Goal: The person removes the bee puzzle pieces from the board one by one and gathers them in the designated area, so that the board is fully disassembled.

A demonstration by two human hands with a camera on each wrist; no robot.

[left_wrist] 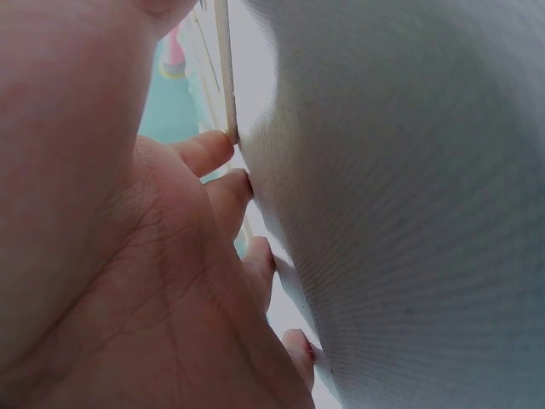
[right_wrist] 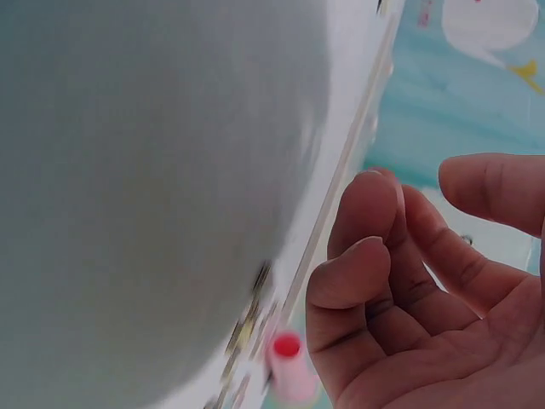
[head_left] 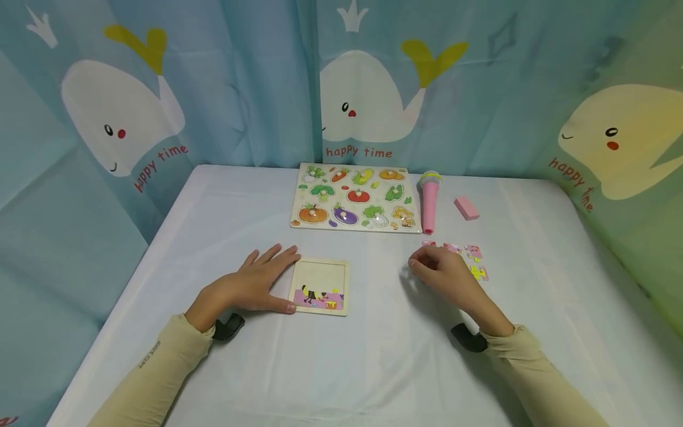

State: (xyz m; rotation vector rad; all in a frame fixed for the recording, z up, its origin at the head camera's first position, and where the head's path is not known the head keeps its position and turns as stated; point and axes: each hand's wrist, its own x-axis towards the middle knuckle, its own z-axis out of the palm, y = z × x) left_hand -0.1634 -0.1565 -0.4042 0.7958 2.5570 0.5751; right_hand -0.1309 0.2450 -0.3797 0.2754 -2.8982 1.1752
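A small square wooden puzzle tray lies on the table in the head view, with a strip of pink and yellow picture along its lower part. At its left side is my left hand, fingers spread, thumb and index finger touching the edge near two corners. In the left wrist view the fingertips rest along the tray edge and the cloth. My right hand hovers to the right, fingers loosely curled. The right wrist view shows nothing between its thumb and fingers. Several jigsaw pieces lie beside that hand, some partly hidden by it.
Behind the tray lies a vegetable peg board. A pink toy microphone stands along its right side, and a pink block lies farther right. White cloth covers the table, and a whale-print curtain hangs around it.
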